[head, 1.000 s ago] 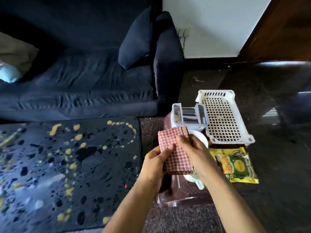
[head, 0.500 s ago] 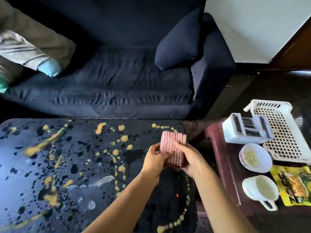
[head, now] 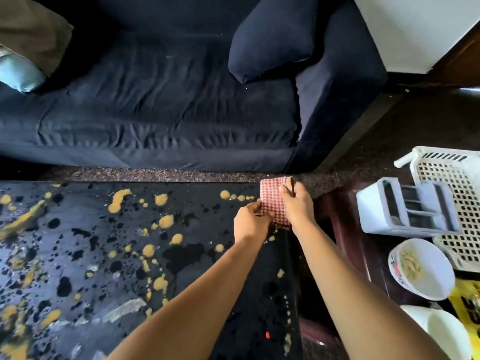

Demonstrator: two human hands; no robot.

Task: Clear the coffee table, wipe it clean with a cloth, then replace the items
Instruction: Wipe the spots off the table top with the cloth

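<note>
A folded red-and-white checked cloth (head: 271, 201) is held over the far right corner of the coffee table (head: 104, 255), a dark top speckled with yellow and black splashes. My right hand (head: 297, 207) grips the cloth's right side with its fingers curled over the top edge. My left hand (head: 250, 222) pinches the cloth's lower left edge. To the right, off the table, stand a white slotted holder (head: 405, 213), a white bowl (head: 420, 268) with pale food in it, and a white cup (head: 441, 331) at the bottom right.
A dark blue sofa (head: 168, 107) with a cushion (head: 272, 40) runs along the far side of the table. A white perforated plastic basket (head: 459, 203) and a yellow packet (head: 467, 297) lie at the right. A dark red low stool (head: 355, 242) carries the items.
The view swung left from the stool to the table. Both hands carried the cloth up to the table's far right corner.
</note>
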